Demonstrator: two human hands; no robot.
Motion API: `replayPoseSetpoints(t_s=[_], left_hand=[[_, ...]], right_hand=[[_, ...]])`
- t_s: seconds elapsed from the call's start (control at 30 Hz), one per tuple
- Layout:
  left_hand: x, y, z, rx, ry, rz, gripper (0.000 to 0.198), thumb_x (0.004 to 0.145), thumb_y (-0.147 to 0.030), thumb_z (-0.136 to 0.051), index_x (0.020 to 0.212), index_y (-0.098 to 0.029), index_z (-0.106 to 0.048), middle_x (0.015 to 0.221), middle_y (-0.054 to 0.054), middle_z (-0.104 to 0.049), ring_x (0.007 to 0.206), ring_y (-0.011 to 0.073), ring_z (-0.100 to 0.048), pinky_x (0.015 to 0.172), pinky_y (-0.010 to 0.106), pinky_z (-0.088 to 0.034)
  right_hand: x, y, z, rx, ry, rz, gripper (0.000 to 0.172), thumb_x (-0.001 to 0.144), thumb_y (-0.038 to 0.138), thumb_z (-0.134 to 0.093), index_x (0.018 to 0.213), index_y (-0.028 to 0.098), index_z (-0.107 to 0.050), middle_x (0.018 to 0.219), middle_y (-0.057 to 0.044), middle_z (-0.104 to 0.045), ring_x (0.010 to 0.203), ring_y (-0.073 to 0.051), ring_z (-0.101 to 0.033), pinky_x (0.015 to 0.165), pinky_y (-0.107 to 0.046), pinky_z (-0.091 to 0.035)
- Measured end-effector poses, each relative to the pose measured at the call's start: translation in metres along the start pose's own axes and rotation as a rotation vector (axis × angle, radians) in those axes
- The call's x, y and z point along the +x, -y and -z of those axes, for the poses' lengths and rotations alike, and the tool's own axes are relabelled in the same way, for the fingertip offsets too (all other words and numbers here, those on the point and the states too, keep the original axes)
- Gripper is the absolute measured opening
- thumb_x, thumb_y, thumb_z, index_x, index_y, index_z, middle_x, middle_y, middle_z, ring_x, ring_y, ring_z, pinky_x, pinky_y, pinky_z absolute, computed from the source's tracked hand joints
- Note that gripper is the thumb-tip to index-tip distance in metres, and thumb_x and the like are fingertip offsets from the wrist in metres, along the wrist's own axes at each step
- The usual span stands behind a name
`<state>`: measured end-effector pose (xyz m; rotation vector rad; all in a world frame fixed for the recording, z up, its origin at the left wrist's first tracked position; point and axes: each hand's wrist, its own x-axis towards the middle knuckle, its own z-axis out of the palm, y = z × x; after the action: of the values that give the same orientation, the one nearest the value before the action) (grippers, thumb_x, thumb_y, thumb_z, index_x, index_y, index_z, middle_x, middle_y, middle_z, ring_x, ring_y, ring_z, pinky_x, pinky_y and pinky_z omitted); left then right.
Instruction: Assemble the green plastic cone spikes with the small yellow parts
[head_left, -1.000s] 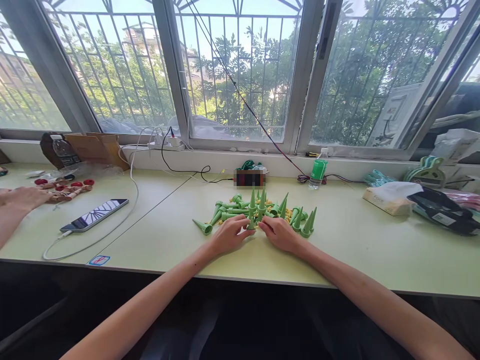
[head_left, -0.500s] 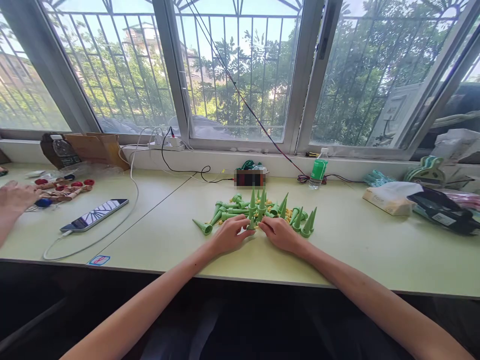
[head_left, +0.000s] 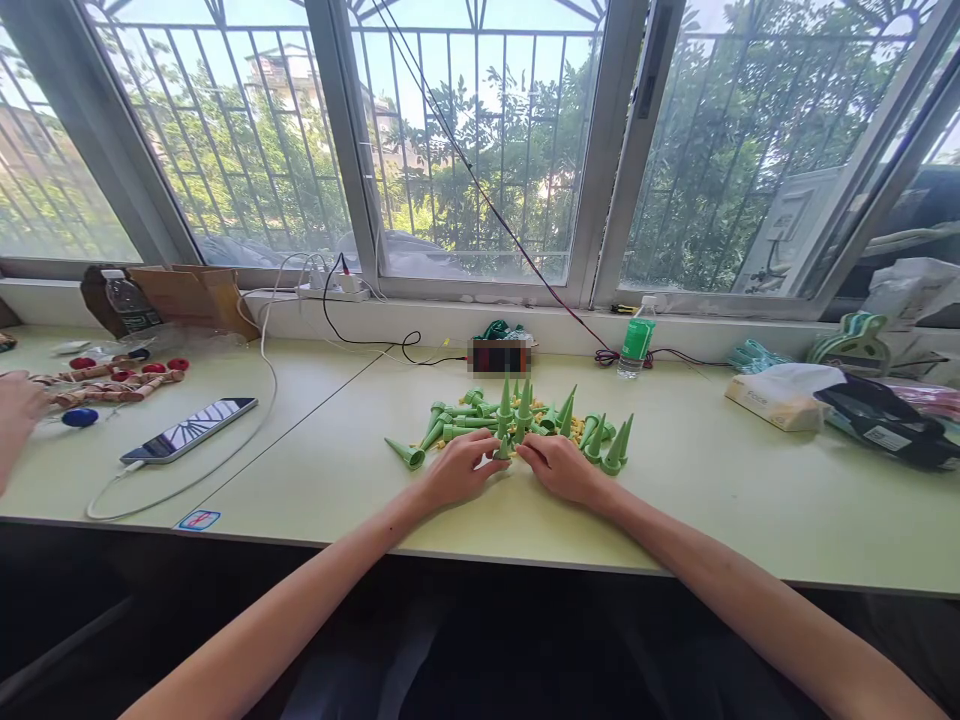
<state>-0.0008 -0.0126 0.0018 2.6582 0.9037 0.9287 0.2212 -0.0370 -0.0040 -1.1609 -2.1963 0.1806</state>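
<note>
My left hand (head_left: 461,468) is closed, thumb and fingers around the collar of an upright green plastic spike (head_left: 505,430). Just to its right, my right hand (head_left: 566,466) is in a pinch; whatever its fingertips hold is too small to make out. Beyond both hands lies a pile of similar green plastic spikes (head_left: 471,421), hollow cones with wide collars. Several stand point up, such as the spike (head_left: 616,450) at the right end. Small yellow pieces (head_left: 577,428) are scattered among them.
A phone (head_left: 189,430) on a white cable lies to the left. Another person's hand (head_left: 19,415) is by wooden pieces with red and blue balls (head_left: 80,417). Behind the pile sits a blurred dark box (head_left: 499,357). A bottle (head_left: 637,340) and tissue pack (head_left: 776,397) stand to the right.
The other person's hand at the far left has drawn back leftward, away from the blue ball. My own hands and the green spikes look almost unchanged.
</note>
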Motion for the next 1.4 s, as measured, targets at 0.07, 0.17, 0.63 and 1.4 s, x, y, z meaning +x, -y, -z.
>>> replayPoseSetpoints(t_s=[0.07,0.17,0.63,1.4], left_hand=[[0.0001,-0.0004,0.0004,-0.001,0.008,0.005,0.028,0.094,-0.034,-0.06,0.073,-0.017,-0.054,0.076,-0.001,-0.051,0.061,0.0102,-0.045,0.059,0.024,-0.036],[0.0,-0.0006,0.0007,0.003,0.016,0.007,0.027,0.095,-0.033,-0.06,0.073,-0.017,-0.054,0.076,-0.001,-0.05,0.062,0.01,-0.045,0.059,0.024,-0.036],[-0.0009,0.0009,0.0004,0.016,0.011,-0.013,0.022,0.095,-0.033,-0.06,0.081,-0.017,-0.064,0.077,0.0,-0.052,0.062,0.0103,-0.046,0.059,0.024,-0.036],[-0.0012,0.0019,-0.0006,0.019,0.021,-0.014,0.023,0.095,-0.035,-0.06,0.081,-0.017,-0.064,0.078,0.0,-0.052,0.061,0.01,-0.046,0.06,0.023,-0.036]], right_hand=[[-0.0001,-0.0007,-0.0005,0.001,0.0,0.002,0.03,0.104,0.029,-0.046,0.076,0.02,-0.054,0.065,0.0,-0.056,0.059,-0.014,-0.051,0.059,-0.026,-0.031],[-0.0005,-0.0026,-0.0019,0.0,-0.001,0.002,0.031,0.104,0.031,-0.045,0.076,0.02,-0.054,0.066,0.0,-0.056,0.059,-0.014,-0.051,0.059,-0.026,-0.03],[-0.0004,-0.0028,-0.0015,0.013,0.019,-0.015,0.03,0.104,0.031,-0.045,0.079,0.02,-0.056,0.068,0.0,-0.058,0.061,-0.014,-0.052,0.061,-0.025,-0.032],[-0.0002,-0.0052,-0.0033,-0.002,0.014,0.001,0.032,0.104,0.032,-0.044,0.077,0.02,-0.055,0.066,0.0,-0.056,0.059,-0.013,-0.049,0.059,-0.026,-0.029]])
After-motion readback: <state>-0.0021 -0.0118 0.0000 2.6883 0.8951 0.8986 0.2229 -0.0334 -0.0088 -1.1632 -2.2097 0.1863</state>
